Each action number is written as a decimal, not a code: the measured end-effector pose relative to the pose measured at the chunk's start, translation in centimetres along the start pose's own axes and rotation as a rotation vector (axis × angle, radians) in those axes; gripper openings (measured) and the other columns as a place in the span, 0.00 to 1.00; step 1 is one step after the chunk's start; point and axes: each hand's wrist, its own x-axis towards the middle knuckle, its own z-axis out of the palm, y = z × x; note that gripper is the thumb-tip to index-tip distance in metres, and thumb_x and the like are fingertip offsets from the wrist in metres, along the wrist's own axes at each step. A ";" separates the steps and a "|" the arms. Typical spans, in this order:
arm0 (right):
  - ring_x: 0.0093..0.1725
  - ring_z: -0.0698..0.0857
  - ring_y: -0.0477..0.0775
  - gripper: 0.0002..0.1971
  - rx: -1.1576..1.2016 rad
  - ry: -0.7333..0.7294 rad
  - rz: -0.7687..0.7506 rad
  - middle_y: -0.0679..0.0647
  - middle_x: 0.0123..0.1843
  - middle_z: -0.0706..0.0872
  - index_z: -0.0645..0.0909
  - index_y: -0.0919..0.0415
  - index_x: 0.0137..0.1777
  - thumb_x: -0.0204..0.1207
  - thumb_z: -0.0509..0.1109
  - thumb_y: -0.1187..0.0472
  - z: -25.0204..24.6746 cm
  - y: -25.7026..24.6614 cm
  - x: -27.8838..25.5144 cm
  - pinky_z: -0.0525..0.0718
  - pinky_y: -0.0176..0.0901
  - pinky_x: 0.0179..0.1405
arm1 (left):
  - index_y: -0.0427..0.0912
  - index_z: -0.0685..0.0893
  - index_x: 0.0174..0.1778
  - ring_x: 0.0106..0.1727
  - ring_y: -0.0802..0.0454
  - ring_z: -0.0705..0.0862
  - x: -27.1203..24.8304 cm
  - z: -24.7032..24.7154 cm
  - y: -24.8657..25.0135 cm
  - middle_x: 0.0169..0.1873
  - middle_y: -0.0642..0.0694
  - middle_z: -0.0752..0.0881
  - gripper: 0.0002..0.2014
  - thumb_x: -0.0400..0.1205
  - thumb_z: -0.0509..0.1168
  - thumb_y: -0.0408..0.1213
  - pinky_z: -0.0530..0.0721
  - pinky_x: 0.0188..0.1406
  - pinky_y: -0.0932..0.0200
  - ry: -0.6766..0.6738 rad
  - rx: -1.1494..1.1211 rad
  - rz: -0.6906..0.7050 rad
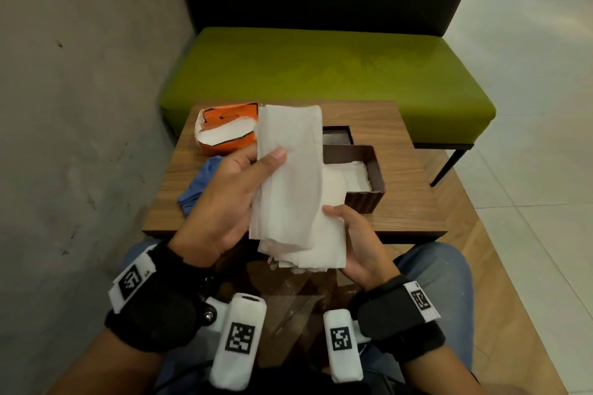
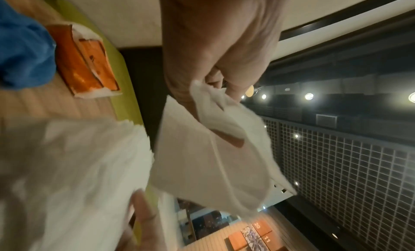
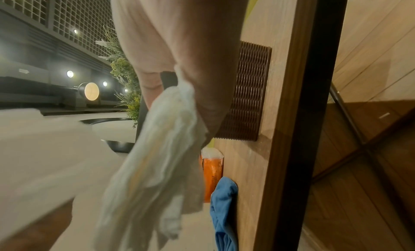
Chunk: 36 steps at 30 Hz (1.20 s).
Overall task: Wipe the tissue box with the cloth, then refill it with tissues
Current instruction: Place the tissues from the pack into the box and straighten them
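The left hand point(image 1: 224, 202) pinches a folded tissue sheet point(image 1: 288, 170); the right hand point(image 1: 362, 244) cradles a tissue stack point(image 1: 324, 247) above the table's point(image 1: 401, 202) near edge. The open brown tissue box point(image 1: 369, 196) sits just beyond, blue cloth point(image 1: 199, 183) left.

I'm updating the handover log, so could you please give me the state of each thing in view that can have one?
Tissue box: open, lid off, some white tissues inside.
Lid: lying on the table behind the box.
Tissues: a stack held above the table by both hands.
Left hand: grips the tissues.
Right hand: holds the tissues' lower end.
Orange tissue pack: torn open.
Blue cloth: crumpled on the table, untouched.
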 end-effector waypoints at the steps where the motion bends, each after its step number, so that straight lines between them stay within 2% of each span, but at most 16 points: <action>1: 0.61 0.87 0.66 0.23 0.009 -0.005 -0.010 0.61 0.59 0.91 0.77 0.63 0.71 0.75 0.67 0.60 0.1 0.0 0.0 0.88 0.61 0.54 | 0.40 0.84 0.57 0.47 0.50 0.90 0.0 0.4 -0.5 0.48 0.43 0.91 0.13 0.78 0.64 0.36 0.90 0.42 0.56 -0.014 0.017 -0.042; 5: 0.64 0.87 0.64 0.23 0.027 -0.008 -0.053 0.63 0.64 0.88 0.78 0.58 0.72 0.86 0.55 0.46 0.6 0.0 0.0 0.88 0.59 0.60 | 0.42 0.82 0.59 0.48 0.48 0.90 0.6 1.0 -2.9 0.50 0.42 0.90 0.11 0.82 0.64 0.33 0.89 0.48 0.52 -0.028 0.170 -0.191; 9: 0.67 0.86 0.65 0.31 0.039 -0.002 -0.037 0.63 0.67 0.87 0.75 0.54 0.77 0.83 0.50 0.35 0.2 0.2 0.3 0.82 0.62 0.66 | 0.38 0.79 0.66 0.54 0.44 0.88 1.1 0.7 -4.4 0.54 0.40 0.88 0.16 0.82 0.64 0.32 0.87 0.54 0.49 0.002 0.300 -0.229; 12: 0.66 0.86 0.64 0.34 0.032 0.001 -0.032 0.63 0.67 0.87 0.73 0.54 0.78 0.82 0.49 0.33 -0.2 0.5 0.4 0.84 0.60 0.63 | 0.41 0.78 0.67 0.54 0.46 0.88 1.2 0.7 -4.2 0.55 0.43 0.88 0.17 0.82 0.64 0.33 0.86 0.55 0.48 0.018 0.350 -0.216; 16: 0.58 0.90 0.62 0.27 0.011 -0.040 -0.048 0.62 0.62 0.90 0.78 0.53 0.71 0.82 0.55 0.37 0.3 0.3 0.3 0.91 0.56 0.51 | 0.45 0.73 0.72 0.54 0.53 0.84 1.0 1.0 -4.2 0.58 0.53 0.83 0.22 0.81 0.66 0.37 0.84 0.53 0.57 0.033 0.667 -0.102; 18: 0.57 0.91 0.62 0.25 -0.021 -0.034 -0.051 0.63 0.61 0.90 0.78 0.54 0.71 0.80 0.62 0.41 0.4 0.3 0.3 0.91 0.56 0.49 | 0.45 0.71 0.74 0.57 0.55 0.80 0.7 1.1 -4.5 0.59 0.52 0.80 0.25 0.81 0.67 0.39 0.82 0.56 0.56 0.052 0.821 -0.046; 21: 0.64 0.87 0.65 0.31 -0.088 -0.024 -0.088 0.64 0.67 0.86 0.72 0.55 0.77 0.75 0.75 0.51 0.1 0.7 0.6 0.89 0.60 0.55 | 0.46 0.72 0.73 0.56 0.56 0.79 0.2 0.8 -4.8 0.60 0.51 0.80 0.24 0.80 0.67 0.40 0.80 0.54 0.62 0.133 0.888 0.080; 24: 0.65 0.86 0.66 0.27 -0.141 0.005 -0.110 0.63 0.66 0.86 0.73 0.57 0.75 0.76 0.73 0.64 -0.3 0.7 0.9 0.85 0.66 0.64 | 0.45 0.73 0.72 0.59 0.56 0.79 0.4 -0.4 -4.7 0.60 0.50 0.80 0.24 0.80 0.67 0.43 0.79 0.58 0.60 0.273 0.892 0.222; 25: 0.64 0.86 0.66 0.26 -0.150 0.016 -0.112 0.63 0.65 0.87 0.74 0.58 0.74 0.77 0.72 0.65 -0.2 0.6 0.8 0.83 0.67 0.65 | 0.45 0.71 0.74 0.63 0.55 0.78 0.8 -0.9 -4.8 0.63 0.48 0.79 0.27 0.79 0.66 0.47 0.78 0.61 0.58 0.294 0.875 0.188; 27: 0.63 0.87 0.65 0.24 -0.140 0.019 -0.114 0.62 0.63 0.88 0.75 0.59 0.73 0.77 0.71 0.65 0.0 0.5 0.8 0.84 0.67 0.65 | 0.45 0.65 0.77 0.67 0.54 0.75 1.4 -1.3 -4.9 0.68 0.49 0.75 0.34 0.78 0.64 0.56 0.74 0.62 0.58 0.245 0.780 -0.057; 29: 0.61 0.89 0.64 0.23 -0.124 0.000 -0.107 0.62 0.62 0.89 0.77 0.58 0.71 0.76 0.72 0.62 0.3 0.5 0.6 0.86 0.64 0.61 | 0.46 0.66 0.76 0.61 0.58 0.77 1.5 -1.3 -5.5 0.63 0.54 0.76 0.34 0.78 0.60 0.60 0.74 0.57 0.62 0.123 0.628 -0.262; 30: 0.60 0.89 0.64 0.22 -0.115 -0.011 -0.101 0.62 0.61 0.90 0.78 0.58 0.70 0.75 0.72 0.61 0.5 0.4 0.5 0.87 0.63 0.60 | 0.48 0.69 0.73 0.58 0.61 0.78 1.3 -1.2 -5.9 0.62 0.55 0.78 0.31 0.78 0.58 0.61 0.76 0.54 0.63 0.075 0.587 -0.266; 31: 0.60 0.89 0.63 0.22 -0.108 -0.022 -0.095 0.62 0.61 0.90 0.80 0.57 0.69 0.74 0.73 0.59 0.7 0.4 0.4 0.88 0.62 0.59 | 0.50 0.71 0.70 0.58 0.60 0.79 1.2 -1.1 -6.5 0.63 0.54 0.79 0.27 0.78 0.57 0.62 0.77 0.55 0.61 0.049 0.578 -0.226; 33: 0.60 0.90 0.63 0.21 -0.112 -0.030 -0.083 0.62 0.60 0.90 0.80 0.57 0.68 0.75 0.72 0.58 0.9 0.4 0.2 0.88 0.61 0.59 | 0.53 0.71 0.70 0.67 0.56 0.75 1.1 -1.0 -7.6 0.69 0.50 0.77 0.24 0.82 0.52 0.60 0.73 0.69 0.54 0.055 0.657 -0.084; 35: 0.59 0.90 0.62 0.20 -0.134 -0.014 -0.067 0.61 0.60 0.90 0.79 0.58 0.70 0.78 0.71 0.58 0.9 0.4 0.2 0.88 0.59 0.57 | 0.55 0.66 0.76 0.78 0.52 0.65 1.2 -1.1 -8.4 0.76 0.49 0.69 0.25 0.84 0.48 0.59 0.62 0.80 0.47 0.084 0.802 0.059; 36: 0.59 0.90 0.62 0.20 -0.142 -0.006 -0.062 0.61 0.60 0.90 0.78 0.58 0.71 0.79 0.70 0.58 0.9 0.5 0.3 0.89 0.58 0.56 | 0.56 0.61 0.79 0.81 0.52 0.59 1.2 -0.9 -8.2 0.79 0.49 0.63 0.25 0.85 0.47 0.57 0.56 0.81 0.49 0.104 0.865 0.118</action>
